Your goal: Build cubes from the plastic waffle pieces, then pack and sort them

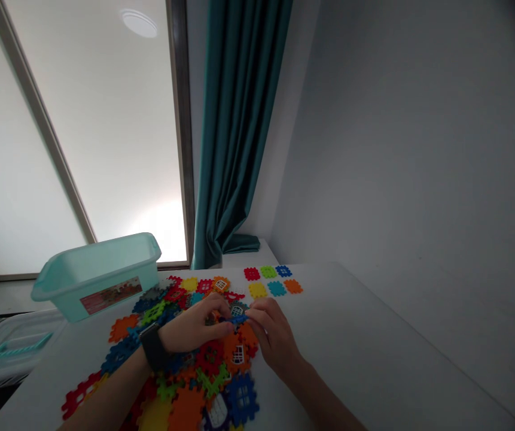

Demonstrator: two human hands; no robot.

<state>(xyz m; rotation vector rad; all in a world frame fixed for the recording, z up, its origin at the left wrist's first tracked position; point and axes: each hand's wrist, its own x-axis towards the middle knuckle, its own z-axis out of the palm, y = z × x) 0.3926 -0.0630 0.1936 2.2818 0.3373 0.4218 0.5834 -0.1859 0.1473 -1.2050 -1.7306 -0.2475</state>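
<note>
My left hand point(207, 323) and my right hand point(271, 330) meet over a pile of interlocking plastic tiles. Between their fingertips is a blue tile point(238, 319), seen nearly edge-on and gripped from both sides. A dark watch point(153, 346) sits on my left wrist. Under and around the hands lie notched tiles in several colours, such as an orange tile point(187, 409), a dark blue window tile point(243, 397) and a green piece point(213, 381). Part of the pile is hidden by my left forearm.
Six flat tiles stand in two rows beyond my right hand, among them a red tile point(252, 273) and an orange tile point(293, 286). A mint-green bin point(104, 269) is at the back left, with a clear lid point(19, 344) beside it. A grey wall borders the white table point(351, 359).
</note>
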